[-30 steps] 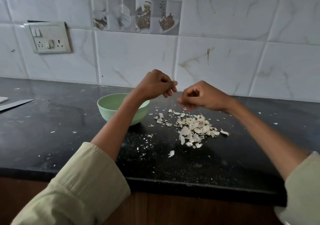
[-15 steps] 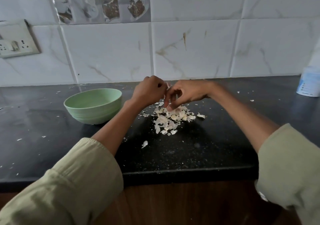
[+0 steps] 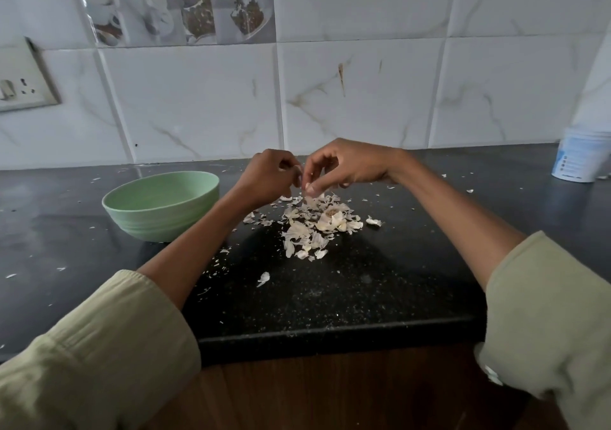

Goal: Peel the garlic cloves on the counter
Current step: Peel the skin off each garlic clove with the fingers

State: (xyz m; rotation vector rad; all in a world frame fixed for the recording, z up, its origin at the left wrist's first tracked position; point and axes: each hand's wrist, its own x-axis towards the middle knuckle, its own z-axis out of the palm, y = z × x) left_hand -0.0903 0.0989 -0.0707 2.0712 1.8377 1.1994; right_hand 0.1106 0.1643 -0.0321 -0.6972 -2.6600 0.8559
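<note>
My left hand [image 3: 269,175] and my right hand [image 3: 344,165] meet just above the black counter [image 3: 330,290], fingertips together. Both pinch a small garlic clove [image 3: 300,172] between them, mostly hidden by the fingers. Right below the hands lies a heap of pale garlic skins and bits [image 3: 317,224]. A light green bowl [image 3: 162,204] stands to the left of my left forearm; its inside is hidden from this angle.
A white and blue container [image 3: 578,155] stands at the back right against the tiled wall. A switch and socket plate [image 3: 20,79] is on the wall at left. Small skin flakes dot the counter, and its front edge [image 3: 330,337] runs under my forearms.
The camera has swung right and down, so the bowl and skins sit further left in view. My hands, apart a second ago, have come together over the heap.
</note>
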